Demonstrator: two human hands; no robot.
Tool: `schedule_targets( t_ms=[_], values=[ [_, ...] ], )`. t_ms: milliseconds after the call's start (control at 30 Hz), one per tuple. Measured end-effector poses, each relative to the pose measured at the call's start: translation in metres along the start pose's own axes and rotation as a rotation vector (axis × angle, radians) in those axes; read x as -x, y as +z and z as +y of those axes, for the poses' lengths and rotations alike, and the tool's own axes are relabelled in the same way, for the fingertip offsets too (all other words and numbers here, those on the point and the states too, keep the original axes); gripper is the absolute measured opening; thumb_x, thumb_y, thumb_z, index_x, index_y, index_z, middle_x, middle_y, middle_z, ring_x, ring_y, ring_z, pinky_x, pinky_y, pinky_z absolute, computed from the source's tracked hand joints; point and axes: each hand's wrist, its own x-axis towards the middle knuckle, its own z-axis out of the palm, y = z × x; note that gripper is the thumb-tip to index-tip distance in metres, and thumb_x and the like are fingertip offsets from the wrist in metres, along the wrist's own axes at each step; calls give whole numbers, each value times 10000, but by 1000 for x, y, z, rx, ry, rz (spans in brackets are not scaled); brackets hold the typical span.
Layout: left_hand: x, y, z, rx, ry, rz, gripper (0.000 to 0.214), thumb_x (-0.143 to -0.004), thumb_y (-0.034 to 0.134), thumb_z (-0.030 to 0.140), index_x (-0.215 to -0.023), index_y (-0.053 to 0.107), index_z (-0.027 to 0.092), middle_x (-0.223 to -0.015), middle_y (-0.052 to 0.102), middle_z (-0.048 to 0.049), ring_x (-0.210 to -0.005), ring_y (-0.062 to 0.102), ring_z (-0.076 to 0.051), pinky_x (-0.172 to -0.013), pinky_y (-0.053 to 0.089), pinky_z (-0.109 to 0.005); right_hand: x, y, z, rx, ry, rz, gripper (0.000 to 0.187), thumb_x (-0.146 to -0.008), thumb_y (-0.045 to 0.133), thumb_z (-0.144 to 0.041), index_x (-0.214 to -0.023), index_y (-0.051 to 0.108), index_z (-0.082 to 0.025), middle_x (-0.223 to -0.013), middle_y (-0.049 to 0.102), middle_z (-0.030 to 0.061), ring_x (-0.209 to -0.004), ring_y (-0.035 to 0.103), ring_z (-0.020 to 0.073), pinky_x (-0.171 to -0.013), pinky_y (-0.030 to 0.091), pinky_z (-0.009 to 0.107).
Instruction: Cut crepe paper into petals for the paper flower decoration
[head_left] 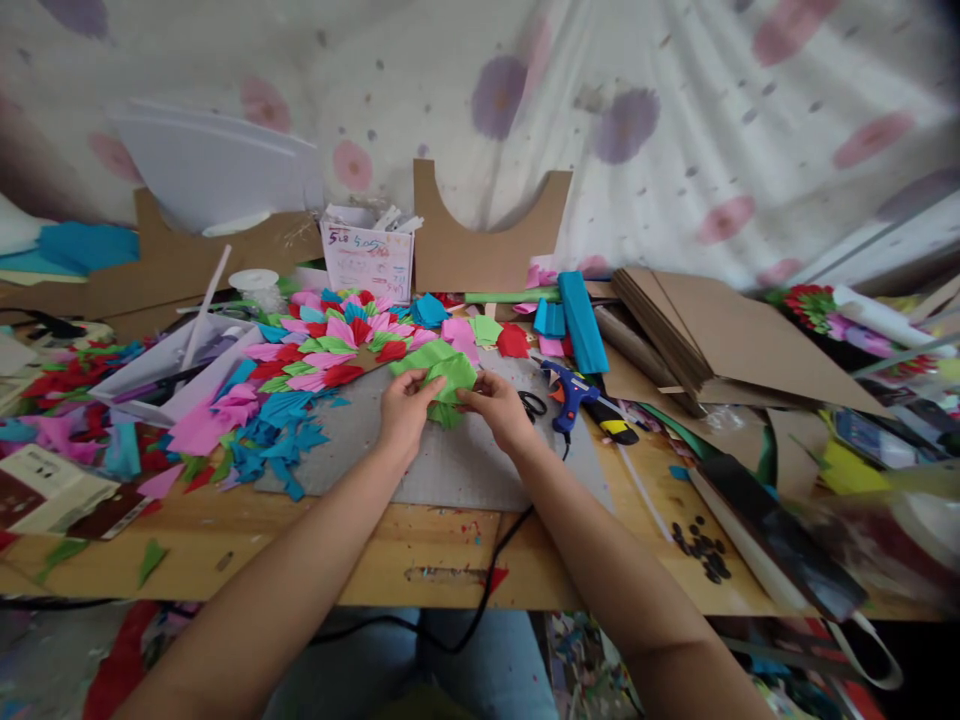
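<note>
Both my hands hold green crepe paper above a grey cardboard sheet. My left hand pinches its left side, thumb on top. The fingers of my right hand close on its right edge. A folded lower part of the paper hangs between the hands. Just right of my right hand lie black-handled scissors, partly hidden. Beyond them rests a blue hot glue gun with its cord running toward me, beside a yellow and black cutter.
Pink, red, green and blue paper petals pile up at the left, near a white tray. Cardboard sheets are stacked at the right. Dark round pieces lie near the front edge. A cardboard cutout stands behind.
</note>
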Motion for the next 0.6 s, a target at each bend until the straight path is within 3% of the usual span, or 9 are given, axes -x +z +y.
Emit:
schedule_targets(
  t_ms=[300, 500, 600],
  values=[
    [-4, -4, -6, -134, 17, 55, 299, -515, 740, 297, -732, 599, 147, -635, 581, 20, -564, 532, -105, -517, 443, -230, -3, -5, 0, 40, 5, 8, 271, -491, 723, -282, -621, 501, -197, -578, 538, -49, -555, 512, 102, -586, 467, 279],
    [-6, -8, -12, -264, 166, -44, 210, -608, 696, 317, -721, 602, 167, -671, 622, -8, -598, 590, -132, -537, 452, -237, -10, -22, -10, 183, -132, 28, 168, -541, 673, -207, -595, 515, -191, -553, 508, -52, -532, 472, 87, -564, 407, 246],
    [-7, -9, -8, -248, 188, -74, 185, -690, 628, 332, -781, 596, 175, -754, 656, -36, -621, 624, -141, -540, 456, -237, -24, -37, -24, 72, -161, 135, 178, -557, 670, -185, -617, 503, -192, -561, 500, -57, -536, 487, 81, -562, 430, 233]
  ],
)
